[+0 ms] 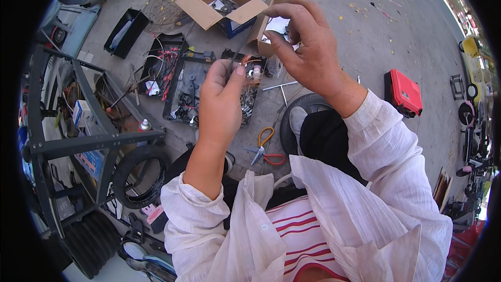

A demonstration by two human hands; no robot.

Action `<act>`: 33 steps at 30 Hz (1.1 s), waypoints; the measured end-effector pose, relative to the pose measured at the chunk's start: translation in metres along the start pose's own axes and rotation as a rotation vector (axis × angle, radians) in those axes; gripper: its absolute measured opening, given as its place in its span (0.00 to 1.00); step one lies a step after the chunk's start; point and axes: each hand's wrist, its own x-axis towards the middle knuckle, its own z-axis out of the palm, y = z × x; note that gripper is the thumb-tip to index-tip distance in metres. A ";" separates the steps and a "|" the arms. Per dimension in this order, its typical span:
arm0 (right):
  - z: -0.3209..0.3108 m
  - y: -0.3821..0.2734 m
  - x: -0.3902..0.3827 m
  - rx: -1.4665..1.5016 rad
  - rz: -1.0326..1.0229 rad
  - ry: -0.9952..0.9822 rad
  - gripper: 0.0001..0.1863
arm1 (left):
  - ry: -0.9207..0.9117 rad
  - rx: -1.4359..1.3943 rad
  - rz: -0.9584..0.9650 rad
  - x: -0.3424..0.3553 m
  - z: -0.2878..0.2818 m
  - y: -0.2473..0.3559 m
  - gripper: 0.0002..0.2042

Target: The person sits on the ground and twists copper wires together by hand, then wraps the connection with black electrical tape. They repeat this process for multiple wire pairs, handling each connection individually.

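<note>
Leftmost, one dark metal frame [96, 138], angular, with assorted goods inside and around it. Beside its lower bars, one black tyre [122, 180], standing tilted; just above the tyre, one spray can [144, 125] with a pale top. Farther up, one open black bin [126, 34], oblong, with a pale bluish item inside. Next, one shallow black tray [160, 68] of tangled red, white and dark leads. Adjoining on the right, one larger parts tray [182, 90], black, crowded with small metal pieces.

Over that tray, one left hand [222, 99], thumb and forefinger pressed together on one stripped wire [246, 60]. Wire: bare strands bright copper-orange, hair-fine, loose and splayed in uneven wisps beside the thumb tip; its far ends too fine to trace against the clutter behind.

Beyond, one cardboard box [207, 1], flaps spread, metal parts within. On the ground below the hands, one pair of scissors [259, 152], blades parted, one handle loop orange-yellow, the other red.

To the right, one right hand [310, 47], raised, fingers bent, thumb and forefinger tips apart, before a second, smaller carton [265, 47]. Below it, one tyre on the ground, partly hidden by a shoe [297, 125]. Well apart at right, one red case [404, 94], closed, black-edged.
</note>
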 end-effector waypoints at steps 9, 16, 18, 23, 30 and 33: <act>-0.003 0.014 0.003 -0.105 -0.190 -0.166 0.09 | -0.053 0.010 -0.033 -0.002 0.001 0.001 0.07; -0.001 0.007 0.000 -0.049 -0.035 -0.192 0.06 | -0.093 0.004 -0.047 -0.006 0.004 0.006 0.05; 0.002 0.005 -0.002 -0.016 -0.002 -0.171 0.06 | -0.116 0.014 -0.057 -0.009 0.005 0.006 0.06; 0.005 0.009 0.000 -0.059 0.058 -0.092 0.06 | -0.124 -0.045 -0.097 -0.010 0.009 0.013 0.07; -0.017 0.063 0.012 -0.074 0.316 0.251 0.08 | -0.061 -0.034 -0.119 -0.016 0.000 0.011 0.05; -0.035 0.081 0.010 -0.052 0.450 0.320 0.08 | -0.028 -0.148 -0.149 -0.013 -0.008 0.015 0.05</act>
